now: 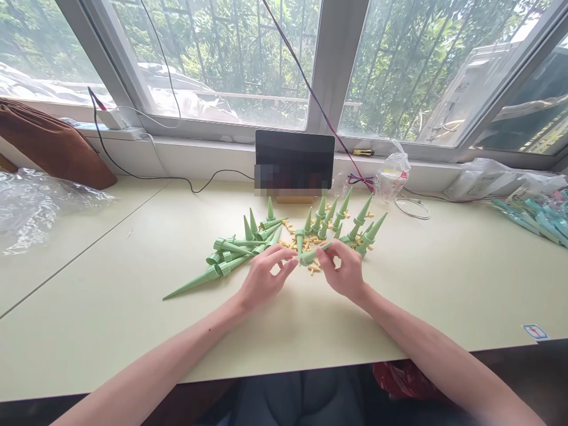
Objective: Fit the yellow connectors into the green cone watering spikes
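Both of my hands meet over the middle of a pale green table (133,307). My right hand (342,273) pinches a green plastic cone spike (313,254) that lies sideways between the two hands. My left hand (265,276) has its fingers curled together at the cone's wide end, and whether it holds a small piece is hidden. Several more green cone spikes (231,254) lie in a heap to the left. Others (359,228) stand upright behind my right hand. Small yellow plastic pieces (306,241) are scattered among them.
A dark tablet (294,161) leans against the window sill behind the cones. A brown bag (48,142) and crumpled clear plastic (39,207) lie at the far left. A clear bag (392,174), cables and teal packets (539,219) lie at the right.
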`<action>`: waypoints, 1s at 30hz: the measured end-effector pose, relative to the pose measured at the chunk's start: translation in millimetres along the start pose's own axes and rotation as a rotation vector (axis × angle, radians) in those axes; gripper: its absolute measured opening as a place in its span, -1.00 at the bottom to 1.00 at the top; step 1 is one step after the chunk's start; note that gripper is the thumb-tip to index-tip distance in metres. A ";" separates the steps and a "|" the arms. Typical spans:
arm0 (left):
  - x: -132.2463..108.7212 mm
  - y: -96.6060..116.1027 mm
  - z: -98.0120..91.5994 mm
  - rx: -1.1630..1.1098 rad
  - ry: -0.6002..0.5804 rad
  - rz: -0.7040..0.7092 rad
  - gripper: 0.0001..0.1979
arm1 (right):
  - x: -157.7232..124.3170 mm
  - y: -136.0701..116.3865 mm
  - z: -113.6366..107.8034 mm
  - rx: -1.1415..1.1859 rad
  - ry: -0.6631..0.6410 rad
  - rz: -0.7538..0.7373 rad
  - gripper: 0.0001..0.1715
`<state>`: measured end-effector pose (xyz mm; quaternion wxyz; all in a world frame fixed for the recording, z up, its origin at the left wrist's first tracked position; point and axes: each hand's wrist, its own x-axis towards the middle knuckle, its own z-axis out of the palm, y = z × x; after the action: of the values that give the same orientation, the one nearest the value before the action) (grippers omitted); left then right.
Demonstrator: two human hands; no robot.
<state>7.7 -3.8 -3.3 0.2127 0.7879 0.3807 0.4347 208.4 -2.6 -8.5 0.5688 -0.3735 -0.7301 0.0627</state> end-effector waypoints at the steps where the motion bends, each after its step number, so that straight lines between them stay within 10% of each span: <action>1: 0.6 0.3 0.0 -0.004 0.012 0.008 -0.79 | 2.4 1.8 -3.0 -0.061 0.079 -0.037 -0.81; 9: 0.6 0.1 4.4 -0.016 0.001 0.018 -0.78 | 28.8 21.6 -32.4 -0.450 0.494 -0.186 -0.84; 30: -0.8 -0.1 6.4 -0.012 -0.050 -0.008 -0.74 | 40.4 38.9 -40.7 -0.450 0.166 0.011 -0.76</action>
<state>12.9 -4.4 -7.2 0.2286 0.7957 0.3759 0.4163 259.5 36.5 17.1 0.5288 -0.4987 -0.6745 -0.1296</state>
